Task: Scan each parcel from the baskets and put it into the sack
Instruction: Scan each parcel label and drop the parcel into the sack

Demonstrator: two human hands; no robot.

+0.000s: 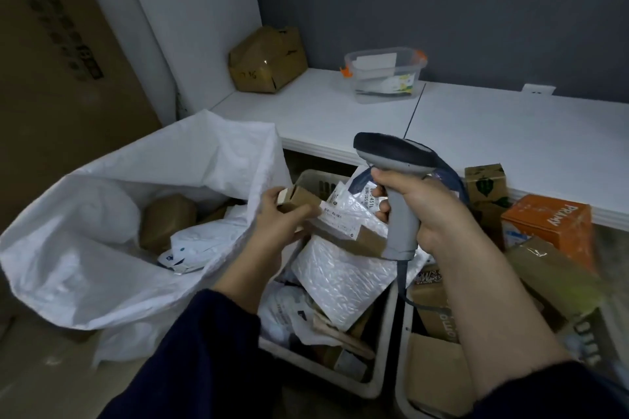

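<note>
At the far left the white sack [112,238] stands open on the floor, with brown and white parcels already lying inside it. Just right of its rim, the left hand [275,219] is closed around a small brown cardboard parcel [296,202], held above the near edge of the left basket [320,374] and close beside the sack's mouth. Below the hand, that basket is heaped with white bubble mailers [340,269] and other packets. Further right, the right hand [418,211] is wrapped tight around the grip of a grey handheld scanner [398,180], its dark head pointing left over the parcel; its cord hangs down. The two hands are near each other but not touching. At the right, a second basket [405,395] holds cardboard boxes, including an orange box [551,224].
</note>
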